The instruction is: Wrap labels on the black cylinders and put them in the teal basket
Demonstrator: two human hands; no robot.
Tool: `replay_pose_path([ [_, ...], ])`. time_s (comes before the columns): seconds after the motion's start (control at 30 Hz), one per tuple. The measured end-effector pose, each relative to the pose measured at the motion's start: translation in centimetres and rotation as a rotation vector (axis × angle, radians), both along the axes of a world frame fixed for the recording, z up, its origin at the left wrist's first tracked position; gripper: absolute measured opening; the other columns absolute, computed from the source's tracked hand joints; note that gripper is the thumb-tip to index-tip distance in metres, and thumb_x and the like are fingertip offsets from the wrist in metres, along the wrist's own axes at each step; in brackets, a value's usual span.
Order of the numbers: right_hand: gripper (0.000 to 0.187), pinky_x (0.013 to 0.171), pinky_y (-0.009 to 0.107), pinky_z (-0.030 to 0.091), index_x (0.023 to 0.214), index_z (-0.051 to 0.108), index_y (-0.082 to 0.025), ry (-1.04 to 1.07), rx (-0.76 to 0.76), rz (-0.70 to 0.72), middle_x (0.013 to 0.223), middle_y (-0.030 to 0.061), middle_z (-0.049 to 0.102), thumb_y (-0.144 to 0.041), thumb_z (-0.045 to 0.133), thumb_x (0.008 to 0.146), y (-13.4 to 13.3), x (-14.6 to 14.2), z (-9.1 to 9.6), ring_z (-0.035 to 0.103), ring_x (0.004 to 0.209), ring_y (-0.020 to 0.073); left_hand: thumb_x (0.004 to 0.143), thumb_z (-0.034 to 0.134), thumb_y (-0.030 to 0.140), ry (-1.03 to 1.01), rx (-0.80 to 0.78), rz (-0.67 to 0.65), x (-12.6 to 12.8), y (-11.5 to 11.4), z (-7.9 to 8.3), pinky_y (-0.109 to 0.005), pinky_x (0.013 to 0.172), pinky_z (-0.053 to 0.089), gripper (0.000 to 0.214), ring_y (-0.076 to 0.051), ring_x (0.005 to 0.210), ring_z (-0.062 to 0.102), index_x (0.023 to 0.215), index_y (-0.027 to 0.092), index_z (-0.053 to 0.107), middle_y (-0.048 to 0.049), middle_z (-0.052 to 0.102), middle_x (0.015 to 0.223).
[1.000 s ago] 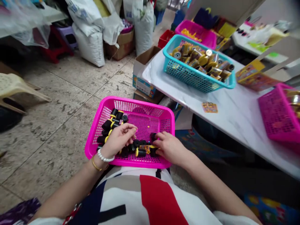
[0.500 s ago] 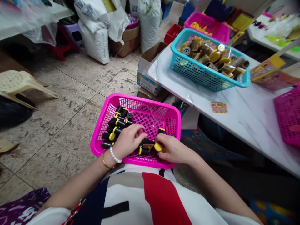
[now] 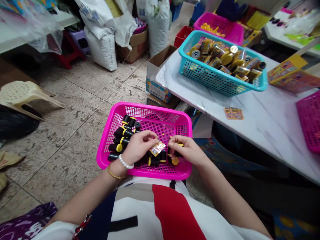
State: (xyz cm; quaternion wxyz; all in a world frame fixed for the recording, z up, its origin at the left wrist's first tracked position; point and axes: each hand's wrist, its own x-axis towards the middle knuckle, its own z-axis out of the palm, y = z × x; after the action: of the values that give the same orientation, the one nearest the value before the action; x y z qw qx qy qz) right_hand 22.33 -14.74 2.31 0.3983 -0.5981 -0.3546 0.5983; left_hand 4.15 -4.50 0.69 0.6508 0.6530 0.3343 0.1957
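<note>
A pink basket (image 3: 147, 106) rests on my lap, with several black cylinders with yellow caps (image 3: 127, 132) lying in it. Between the thumb and fingers of my left hand (image 3: 140, 145) is a small shiny printed label (image 3: 158, 149), tilted above the cylinders. My right hand (image 3: 185, 148) is closed in a pinch just right of the label, apart from it; what its fingertips hold, if anything, I cannot make out. Below those fingertips shows a round yellow cap (image 3: 175, 161), and part of the cylinders there is hidden by my hand.
On the white marbled table (image 3: 197, 101) to the right stands a turquoise basket (image 3: 215, 80) of labelled cylinders. Near the table edge lies a flat printed label sheet (image 3: 233, 113). Cartons (image 3: 160, 88) stand beside the table; a cream stool (image 3: 20, 91) is at left.
My left hand, bare of any visible object before, now holds up the shiny label. My right hand has risen off the yellow-capped cylinder it was gripping and moved slightly up.
</note>
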Motion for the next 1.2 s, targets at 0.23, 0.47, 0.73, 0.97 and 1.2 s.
replay_pose_path([
  [0.23,0.027,0.047,0.021,0.045,0.070,0.060,-0.018,-0.035,0.049,-0.054,0.057,-0.0032,0.058,-0.043,0.066,0.078,1.7,-2.2,-0.1,0.054,0.049,0.0097,0.077,0.069,0.036,-0.078,-0.280,0.050,0.3,0.5,1.0,-0.019,0.050,0.041,0.037,-0.008,0.050,0.053,0.105,0.016,0.056,0.0054,0.058,0.059],
  [0.47,0.022,0.051,0.021,0.046,0.084,0.063,-0.019,-0.035,0.008,-0.046,0.067,-0.0020,0.061,-0.041,0.065,0.080,1.5,-2.1,0.1,0.055,0.054,0.0097,0.074,0.070,0.036,-0.046,-0.310,0.055,-0.4,0.2,0.2,-0.019,0.046,0.037,0.026,-0.006,0.047,0.047,0.076,0.012,0.062,0.0026,0.056,0.059],
  [0.73,0.020,0.069,0.029,0.050,0.092,0.069,-0.020,-0.380,0.212,0.025,0.082,0.0030,0.067,-0.036,0.065,0.080,2.3,-1.7,1.3,0.062,0.075,0.0170,0.079,0.065,0.031,-0.035,-0.133,0.002,-0.6,0.0,0.6,-0.020,0.050,0.038,0.018,-0.008,0.053,0.048,0.076,0.014,0.066,0.0011,0.059,0.063],
  [0.97,0.013,0.067,0.026,0.045,0.071,0.067,-0.019,-0.561,0.321,0.065,0.072,0.0008,0.067,-0.026,0.063,0.081,3.4,-1.8,1.0,0.060,0.069,0.0151,0.078,0.065,0.031,-0.100,-0.100,0.047,-0.4,0.2,0.6,-0.022,0.060,0.044,0.018,-0.011,0.064,0.056,0.084,0.014,0.066,-0.0015,0.065,0.074],
  [1.2,0.033,0.052,0.024,0.045,0.094,0.063,-0.019,-0.146,0.096,-0.284,0.063,-0.0031,0.059,-0.047,0.066,0.078,2.5,-2.7,0.5,0.055,0.053,0.0118,0.070,0.073,0.036,-0.188,-0.422,0.359,0.1,0.1,-0.7,-0.021,0.048,0.039,0.026,-0.008,0.050,0.050,0.077,0.014,0.061,-0.0002,0.063,0.066],
])
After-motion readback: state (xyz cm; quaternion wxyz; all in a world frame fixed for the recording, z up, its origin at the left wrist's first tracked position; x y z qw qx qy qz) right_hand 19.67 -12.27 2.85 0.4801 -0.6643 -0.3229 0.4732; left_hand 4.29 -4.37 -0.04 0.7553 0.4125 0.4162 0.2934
